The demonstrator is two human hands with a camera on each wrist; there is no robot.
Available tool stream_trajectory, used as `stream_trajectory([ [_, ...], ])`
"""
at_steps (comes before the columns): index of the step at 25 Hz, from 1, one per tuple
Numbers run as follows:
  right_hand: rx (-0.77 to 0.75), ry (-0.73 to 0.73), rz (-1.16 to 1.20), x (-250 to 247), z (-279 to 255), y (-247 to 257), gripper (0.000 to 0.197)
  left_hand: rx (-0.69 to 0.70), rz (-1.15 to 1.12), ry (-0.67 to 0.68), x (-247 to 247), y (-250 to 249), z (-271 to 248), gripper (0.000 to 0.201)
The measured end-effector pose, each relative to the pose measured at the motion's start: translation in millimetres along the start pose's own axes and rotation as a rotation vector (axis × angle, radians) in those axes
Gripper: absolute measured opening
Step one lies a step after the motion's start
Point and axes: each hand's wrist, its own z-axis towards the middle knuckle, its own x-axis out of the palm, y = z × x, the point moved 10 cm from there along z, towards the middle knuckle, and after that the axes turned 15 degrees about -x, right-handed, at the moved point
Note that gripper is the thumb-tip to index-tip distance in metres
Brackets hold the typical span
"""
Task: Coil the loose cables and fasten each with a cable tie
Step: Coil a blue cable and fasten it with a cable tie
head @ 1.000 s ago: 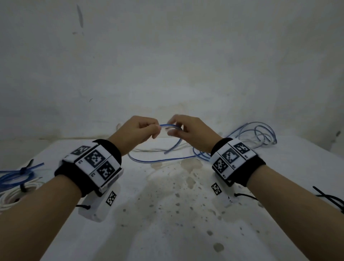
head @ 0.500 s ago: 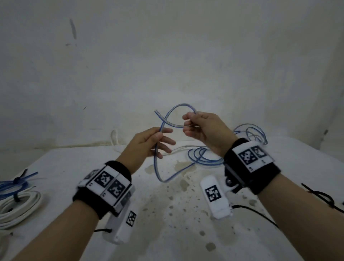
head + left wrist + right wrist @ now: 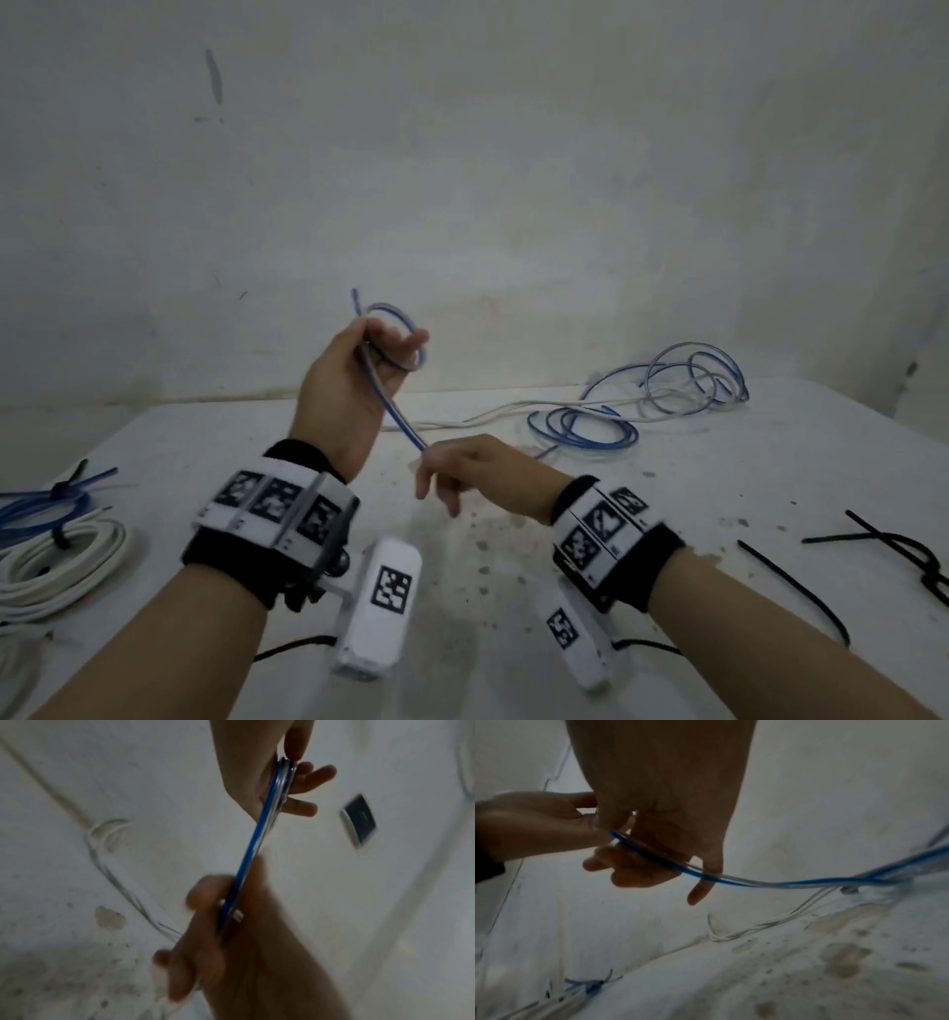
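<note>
The blue cable [image 3: 394, 411] runs through the middle of the head view: a small loop sits in the left hand [image 3: 354, 380], raised just above centre, and a straight stretch slants down to the right hand [image 3: 462, 470] below it. From there it trails toward the right of the frame, where the rest lies in loose loops [image 3: 583, 429] on the table [image 3: 667, 539] beside a thin white cable [image 3: 493, 417]. The left fingers [image 3: 300, 807] are partly curled with the thumb pressing the loop against them. The right fingers [image 3: 700, 892] curl loosely round the cable, more a guide than a clamp.

It looks light and thin, springy enough to hold a curve and likely to spring open if released. Its jacket seems smooth, so it should slide through a loose hand. The best hold is probably where the loop's turns cross, pinched together, while the other hand feeds slack. Black cable ties [image 3: 793, 586] lie at the lower right, and tied coils [image 3: 56, 555] at the left edge.
</note>
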Motion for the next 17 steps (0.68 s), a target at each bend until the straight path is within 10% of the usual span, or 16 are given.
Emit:
stream_trajectory([
  [8,0.179,0.036,-1.008,-81.1,-24.3,-33.8,0.022,-0.002,-0.059,-0.206,-70.4,-33.2,-10.6,0.034],
  [11,0.302,-0.031,-0.795,-97.5,-37.4,-39.1,0.021,-0.034,0.044,-0.202,-70.8,-35.3,-7.1,0.035],
  [17,-0.132,-0.413,-0.289,-127.1,-22.8,25.9,0.023,-0.093,0.172,-0.108,-62.0,-58.4,-7.6,0.033],
])
